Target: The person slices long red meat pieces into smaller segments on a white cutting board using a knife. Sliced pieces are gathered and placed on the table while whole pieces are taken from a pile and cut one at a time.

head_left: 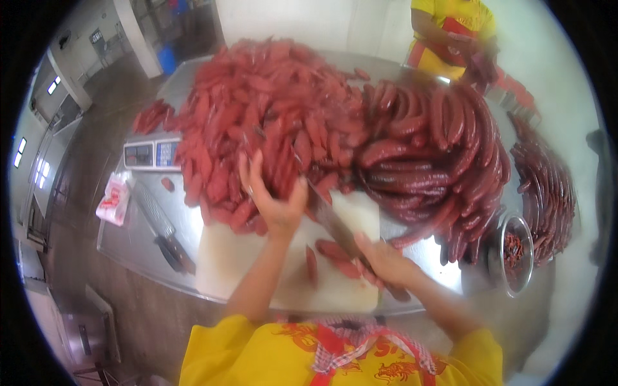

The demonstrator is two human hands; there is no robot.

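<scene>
A large heap of sliced red sausage point(238, 96) covers the far middle of the metal table. At its near edge, my left hand point(278, 209) is open, fingers spread against the slices and thumb apart. My right hand point(386, 260) is closed round the handle of a knife point(335, 226), its blade slanting up and left toward the heap and my left thumb. Under both hands lies a white cutting board point(219, 257). A few sausage pieces point(311, 264) rest on it beside the knife. Long whole sausages point(438, 148) are piled to the right of the slices.
At the left are a scale point(140, 155), a white and red plastic bag point(114, 201) and another knife point(152, 207) on the table point(138, 248). A metal bowl of scraps point(514, 248) and thinner sausages point(547, 193) stand right. Another person point(450, 38) works beyond the far right corner.
</scene>
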